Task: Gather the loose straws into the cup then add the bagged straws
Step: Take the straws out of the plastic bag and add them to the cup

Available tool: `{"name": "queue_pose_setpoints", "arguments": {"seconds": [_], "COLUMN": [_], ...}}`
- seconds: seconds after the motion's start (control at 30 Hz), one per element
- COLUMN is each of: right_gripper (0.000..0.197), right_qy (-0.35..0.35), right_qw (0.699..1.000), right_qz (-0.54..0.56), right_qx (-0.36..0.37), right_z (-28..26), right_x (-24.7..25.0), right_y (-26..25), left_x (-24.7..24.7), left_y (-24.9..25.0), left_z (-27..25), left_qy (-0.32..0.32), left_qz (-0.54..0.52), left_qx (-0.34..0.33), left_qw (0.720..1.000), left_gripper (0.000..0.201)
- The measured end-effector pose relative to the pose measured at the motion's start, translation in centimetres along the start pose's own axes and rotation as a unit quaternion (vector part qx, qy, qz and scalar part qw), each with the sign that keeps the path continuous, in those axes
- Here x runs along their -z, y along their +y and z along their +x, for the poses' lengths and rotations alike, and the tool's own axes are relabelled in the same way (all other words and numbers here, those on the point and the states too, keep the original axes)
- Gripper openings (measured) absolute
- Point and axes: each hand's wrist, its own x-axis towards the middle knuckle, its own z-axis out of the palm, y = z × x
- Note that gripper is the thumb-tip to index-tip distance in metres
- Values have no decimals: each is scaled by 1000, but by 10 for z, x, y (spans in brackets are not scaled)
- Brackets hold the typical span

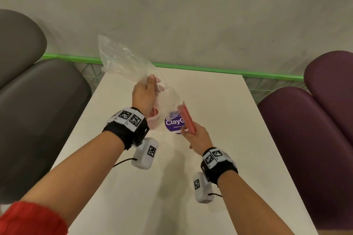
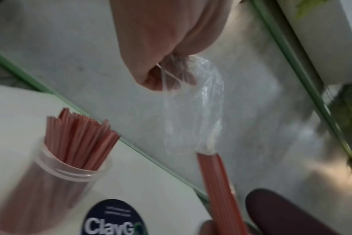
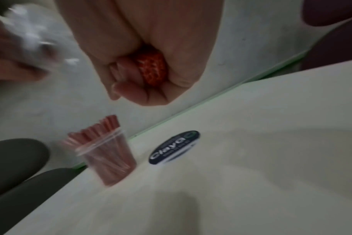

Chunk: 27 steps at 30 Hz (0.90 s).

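Two hands are working above the white tabletop (image 1: 210,101). Nearest, the right hand (image 1: 196,137) is gripping a tight bundle of red straws (image 1: 188,118), seemingly to draw it out of the clear crumpled plastic bag (image 1: 122,59) that the left hand (image 1: 145,91) is pinching farther off. Below the left wrist, the clear plastic cup (image 3: 109,160) is already holding loose red straws beside a round purple sticker (image 1: 172,124); from the head view it is mostly hidden.

Both forearms bare, each with a black wrist strap (image 1: 131,129) topped by white blocks printed with black square tag markers. A white camera module (image 1: 145,153) with its own tag and a thin black cable hangs under each wrist. Red sleeve (image 1: 28,219) bunched at left elbow.
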Motion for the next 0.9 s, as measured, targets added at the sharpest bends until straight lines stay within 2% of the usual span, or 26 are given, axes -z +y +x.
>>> {"name": "queue_pose_setpoints", "arguments": {"seconds": [0.07, 0.13, 0.23, 0.3, 0.4, 0.53, 0.67, 0.7, 0.77, 0.83, 0.9], "right_gripper": [4, 18, 26, 23, 11, 27, 29, 28, 28, 28, 21], "right_qy": [77, 137, 159, 160, 138, 97, 55, 45, 33, 28, 16], "right_qw": [996, 988, 985, 986, 990, 995, 998, 998, 999, 998, 997], "right_qz": [33, 48, 39, 36, 22, -2, -26, -32, -39, -52, -70], "right_qx": [-38, -56, -50, -39, -24, -10, -7, -8, -9, -3, 8], "right_z": [-3, -4, -3, -4, -10, -17, -19, -19, -18, -15, -10], "right_x": [10, 17, 20, 18, 12, 0, -7, -8, -11, -14, -19], "right_y": [14, 23, 22, 18, 17, 15, 14, 15, 14, 8, -1], "left_x": [4, 2, -3, -7, -12, -14, -10, -9, -4, 1, 4], "left_y": [-8, -23, -49, -71, -103, -129, -130, -128, -118, -101, -80], "left_z": [-6, -22, -57, -81, -106, -125, -124, -122, -112, -97, -79], "left_qy": [-48, -124, -243, -279, -304, -288, -288, -278, -234, -176, -150], "left_qz": [27, 35, 140, 211, 257, 300, 389, 397, 375, 290, 166], "left_qx": [19, 58, 68, 80, 119, 167, 114, 100, 64, 34, 35], "left_qw": [998, 990, 958, 933, 910, 894, 867, 869, 895, 940, 974], "left_gripper": [29, 27, 13, 30, 54, 77, 95, 96, 89, 71, 57]}}
